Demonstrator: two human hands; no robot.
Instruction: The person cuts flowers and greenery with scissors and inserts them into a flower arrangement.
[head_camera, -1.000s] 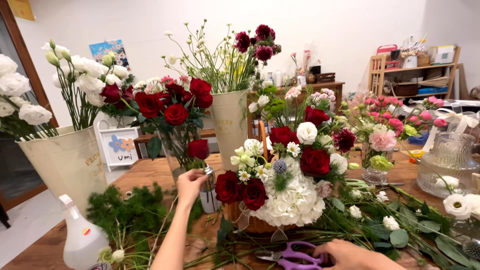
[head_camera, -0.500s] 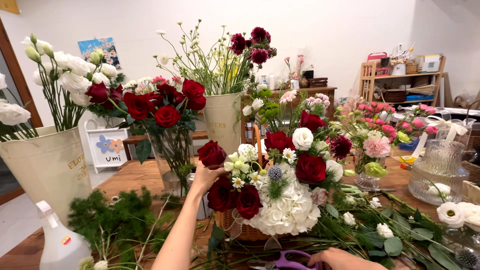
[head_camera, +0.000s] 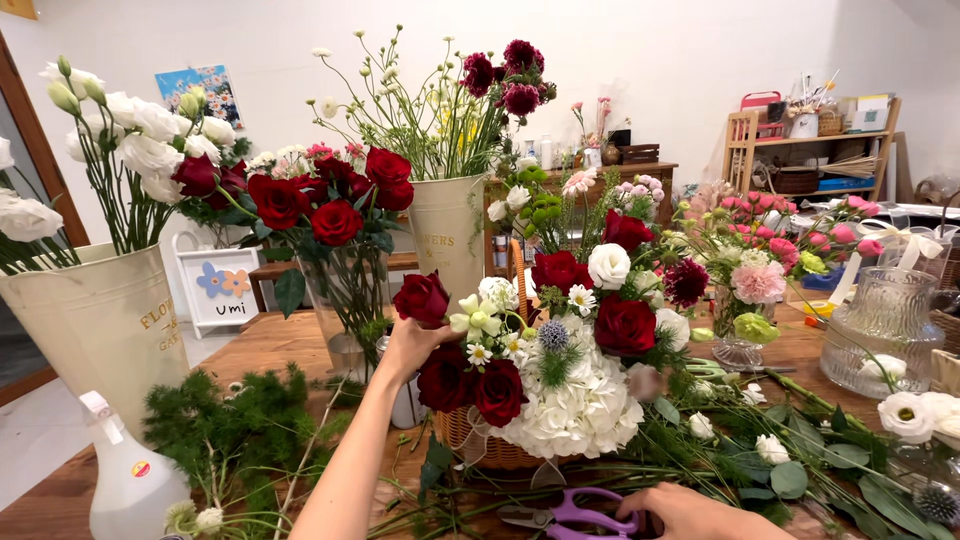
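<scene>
My left hand (head_camera: 412, 344) is raised at the left side of a flower arrangement and grips the stem of a dark red rose (head_camera: 421, 297), held just above the other blooms. The arrangement sits in a wicker basket (head_camera: 478, 443) and is packed with red roses (head_camera: 625, 325), a white hydrangea (head_camera: 577, 412), small white daisies and a blue thistle. My right hand (head_camera: 690, 512) rests low on the wooden table (head_camera: 270, 350), touching purple-handled scissors (head_camera: 570, 515) that lie among cut stems.
A glass vase of red roses (head_camera: 330, 215) stands behind my left hand. Cream metal buckets (head_camera: 100, 320) hold white flowers at left and wildflowers at centre. A white spray bottle (head_camera: 130, 480), loose greenery (head_camera: 240, 430), a pink bouquet (head_camera: 760, 260) and glass vases (head_camera: 885, 330) surround the basket.
My left hand has risen from low by the glass vase, lifting a red rose up to the left side of the arrangement. The view has shifted slightly left.
</scene>
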